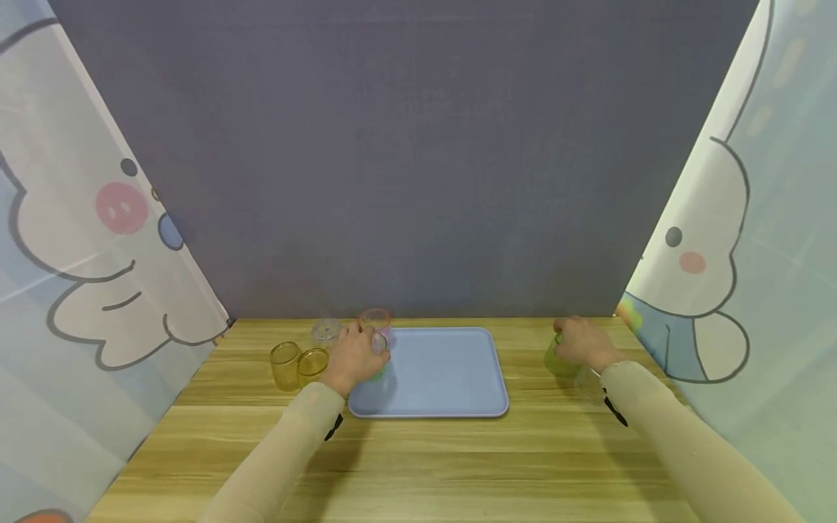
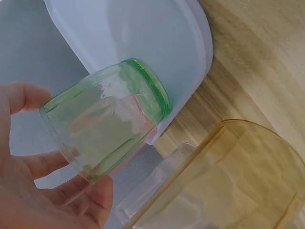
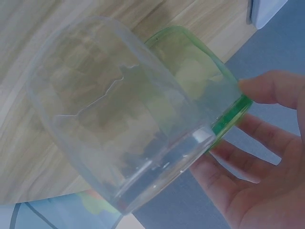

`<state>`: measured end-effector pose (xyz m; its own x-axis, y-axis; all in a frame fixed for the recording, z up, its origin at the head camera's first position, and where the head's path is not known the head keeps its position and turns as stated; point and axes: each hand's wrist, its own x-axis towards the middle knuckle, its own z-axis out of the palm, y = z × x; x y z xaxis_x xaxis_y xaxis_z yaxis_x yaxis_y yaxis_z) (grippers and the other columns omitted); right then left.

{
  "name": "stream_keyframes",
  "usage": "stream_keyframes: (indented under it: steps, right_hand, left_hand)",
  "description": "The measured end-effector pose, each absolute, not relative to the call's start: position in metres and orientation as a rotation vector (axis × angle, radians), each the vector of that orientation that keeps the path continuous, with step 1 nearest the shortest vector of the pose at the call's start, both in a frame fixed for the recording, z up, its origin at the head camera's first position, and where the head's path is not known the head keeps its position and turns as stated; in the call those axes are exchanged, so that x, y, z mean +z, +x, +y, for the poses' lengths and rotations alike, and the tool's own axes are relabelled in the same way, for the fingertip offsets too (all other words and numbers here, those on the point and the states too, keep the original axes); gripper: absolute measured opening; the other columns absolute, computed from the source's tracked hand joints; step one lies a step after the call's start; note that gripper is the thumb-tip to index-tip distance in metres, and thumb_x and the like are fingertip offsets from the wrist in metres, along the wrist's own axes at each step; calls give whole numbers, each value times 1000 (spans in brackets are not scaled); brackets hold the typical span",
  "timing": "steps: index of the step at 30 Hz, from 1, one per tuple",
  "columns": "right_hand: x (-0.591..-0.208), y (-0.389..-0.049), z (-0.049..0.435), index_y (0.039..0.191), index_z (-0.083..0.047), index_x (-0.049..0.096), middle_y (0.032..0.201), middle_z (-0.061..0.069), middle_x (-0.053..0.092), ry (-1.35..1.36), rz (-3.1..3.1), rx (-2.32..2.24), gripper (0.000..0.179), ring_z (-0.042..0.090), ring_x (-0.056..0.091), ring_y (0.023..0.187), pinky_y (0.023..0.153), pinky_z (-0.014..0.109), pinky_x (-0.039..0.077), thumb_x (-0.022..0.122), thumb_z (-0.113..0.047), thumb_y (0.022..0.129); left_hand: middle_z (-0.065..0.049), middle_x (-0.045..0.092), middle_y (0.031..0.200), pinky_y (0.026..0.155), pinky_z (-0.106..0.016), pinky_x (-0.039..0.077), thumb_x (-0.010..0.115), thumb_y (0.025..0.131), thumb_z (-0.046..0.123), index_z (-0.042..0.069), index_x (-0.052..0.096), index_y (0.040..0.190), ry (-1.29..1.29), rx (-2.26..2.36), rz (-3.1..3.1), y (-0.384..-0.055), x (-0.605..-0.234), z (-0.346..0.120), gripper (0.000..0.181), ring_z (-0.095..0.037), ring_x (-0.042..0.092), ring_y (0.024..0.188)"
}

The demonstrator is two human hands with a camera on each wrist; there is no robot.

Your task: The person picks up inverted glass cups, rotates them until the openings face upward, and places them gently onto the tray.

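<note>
My left hand [image 1: 356, 356] holds a clear green cup [image 2: 102, 124] at its rim, thumb on one side and fingers on the other. The cup's thick base is down at the left end of a pale blue tray [image 1: 441, 374]. Out on the right, my right hand [image 1: 580, 341] grips a second green cup [image 3: 193, 67] by its thick base, which points up, with the mouth toward the wooden table. Close beside that cup is a colourless cup [image 3: 109, 119], also bottom up, partly hidden by the right wrist in the head view.
Left of the tray are two amber cups [image 1: 285, 365] and a colourless cup [image 1: 325, 331]. A pink cup [image 1: 375, 318] is at the tray's far left corner. A grey partition [image 1: 418, 160] rises behind the wooden table [image 1: 431, 465], with patterned curtains on both sides.
</note>
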<state>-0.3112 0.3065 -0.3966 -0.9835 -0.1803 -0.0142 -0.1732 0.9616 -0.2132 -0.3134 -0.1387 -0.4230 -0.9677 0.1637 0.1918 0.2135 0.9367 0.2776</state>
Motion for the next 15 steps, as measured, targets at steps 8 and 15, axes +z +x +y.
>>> stream_keyframes:
  steps: [8, 15]
  right_hand:
    - [-398, -311, 309, 129, 9, 58, 125, 32, 57, -287, 3068, -358, 53, 52, 54, 116, 88, 65, 49, 67, -14, 82]
    - [-394, -313, 308, 130, 10, 59, 128, 34, 55, -323, 3051, -361, 53, 55, 50, 122, 96, 65, 45, 68, -12, 83]
  left_hand:
    - [-28, 50, 138, 91, -59, 50, 67, 90, 42, -1, 61, 133, -285, -431, -2940, -314, -423, -138, 61, -44, 49, 119]
    - [-28, 49, 139, 92, -59, 49, 66, 91, 43, -1, 60, 135, -276, -422, -2939, -314, -425, -138, 63, -44, 49, 120]
